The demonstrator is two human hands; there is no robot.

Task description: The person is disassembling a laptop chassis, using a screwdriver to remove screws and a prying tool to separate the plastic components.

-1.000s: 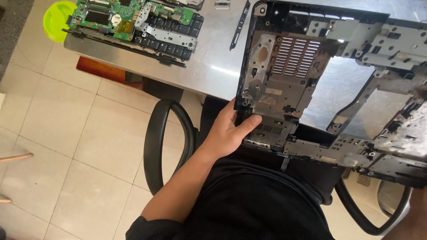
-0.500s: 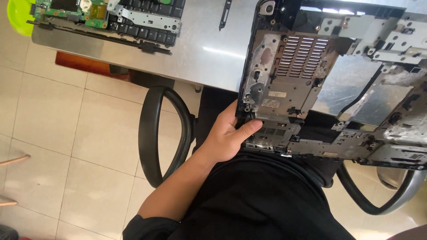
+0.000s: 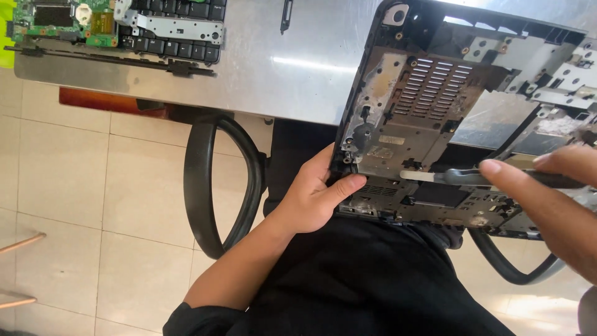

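A stripped laptop base chassis (image 3: pixel 435 118), black plastic with grey metal shielding and vent slots, rests half on the table and half over my lap. My left hand (image 3: pixel 317 193) grips its near left corner, thumb laid on the inner face. My right hand (image 3: pixel 553 199) comes in from the right edge holding a screwdriver (image 3: pixel 472 177) with a dark handle. Its light shaft points left and lies over the lower middle of the chassis.
A grey metal table (image 3: pixel 280 68) carries a green circuit board (image 3: pixel 62 18) and a keyboard part (image 3: pixel 180 31) at the far left. Black chair armrest loops (image 3: pixel 205 180) flank my lap. Beige floor tiles (image 3: pixel 74 205) lie to the left.
My right hand has come into view with the screwdriver and set it over the chassis. The view has drawn closer and shifted right; my left hand keeps its grip on the corner.
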